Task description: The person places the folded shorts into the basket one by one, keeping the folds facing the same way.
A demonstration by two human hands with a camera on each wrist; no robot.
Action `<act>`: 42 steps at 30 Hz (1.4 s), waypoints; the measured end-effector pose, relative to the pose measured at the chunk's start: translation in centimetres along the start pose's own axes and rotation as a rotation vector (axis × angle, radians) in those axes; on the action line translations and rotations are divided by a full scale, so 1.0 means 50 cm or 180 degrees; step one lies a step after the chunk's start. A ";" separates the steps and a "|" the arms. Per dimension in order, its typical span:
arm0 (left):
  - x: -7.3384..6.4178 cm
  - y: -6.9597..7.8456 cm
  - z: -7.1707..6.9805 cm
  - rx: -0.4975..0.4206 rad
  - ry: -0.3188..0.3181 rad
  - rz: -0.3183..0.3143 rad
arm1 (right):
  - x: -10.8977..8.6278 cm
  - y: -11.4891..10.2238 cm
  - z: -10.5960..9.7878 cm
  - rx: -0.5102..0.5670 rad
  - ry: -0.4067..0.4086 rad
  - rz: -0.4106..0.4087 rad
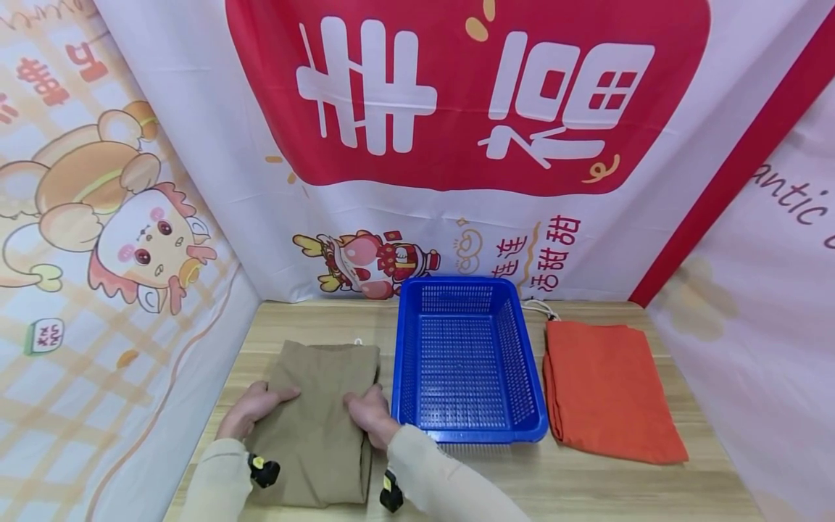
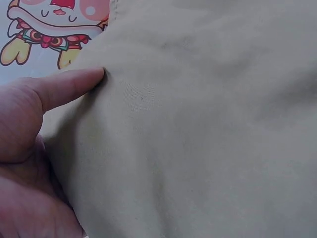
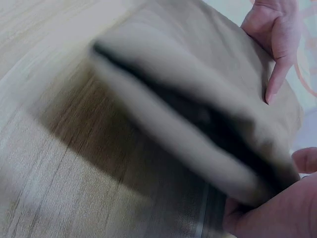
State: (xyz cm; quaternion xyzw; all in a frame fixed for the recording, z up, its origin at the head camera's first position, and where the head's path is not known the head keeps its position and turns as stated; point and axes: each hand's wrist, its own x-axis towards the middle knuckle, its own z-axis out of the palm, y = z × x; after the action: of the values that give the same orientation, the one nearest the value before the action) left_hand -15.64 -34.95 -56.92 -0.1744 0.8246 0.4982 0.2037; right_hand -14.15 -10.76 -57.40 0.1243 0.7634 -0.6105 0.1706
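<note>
A folded khaki piece of clothing (image 1: 313, 435), whose exact kind the folds hide, is between my two hands at the left of the table. My left hand (image 1: 256, 406) grips its left side, thumb on top and the other fingers hidden beneath. On the opposite side my right hand (image 1: 370, 415) holds the edge the same way, its thumb (image 3: 306, 159) over the upper layers. In the right wrist view the folded layers gape along a dark gap, and the near end stands off the wood above a shadow.
A blue plastic basket (image 1: 536, 406) stands right of the khaki cloth, with nothing inside it. Further right lies a folded orange cloth (image 1: 607, 391), with a white cord (image 1: 541, 308) by its back corner. Printed fabric sheets (image 1: 352, 210) hang behind and at both sides of the wooden table (image 1: 587, 486).
</note>
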 end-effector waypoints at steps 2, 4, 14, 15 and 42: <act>-0.001 0.000 0.004 -0.0021 -0.0017 0.0042 | 0.001 -0.002 0.000 0.0025 0.0076 0.0035; -0.001 0.001 0.007 -0.0058 -0.0034 0.0061 | 0.002 -0.002 0.000 0.0096 0.0129 0.0062; 0.001 0.003 0.007 -0.0299 -0.0169 0.0138 | 0.012 -0.005 -0.005 0.0519 0.0139 -0.0011; 0.001 0.003 0.005 -0.0326 -0.0198 0.0171 | 0.013 -0.006 -0.006 0.0537 0.0132 -0.0021; -0.050 0.141 -0.032 -0.0372 0.0044 0.0780 | -0.028 -0.094 -0.064 0.0278 0.0096 -0.1199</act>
State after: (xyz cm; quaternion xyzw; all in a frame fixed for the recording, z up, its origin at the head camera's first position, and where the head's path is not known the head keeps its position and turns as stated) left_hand -17.21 -33.07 -49.67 -0.0874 0.8107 0.5653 0.1251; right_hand -15.07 -8.67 -52.03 -0.0043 0.7484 -0.6622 0.0363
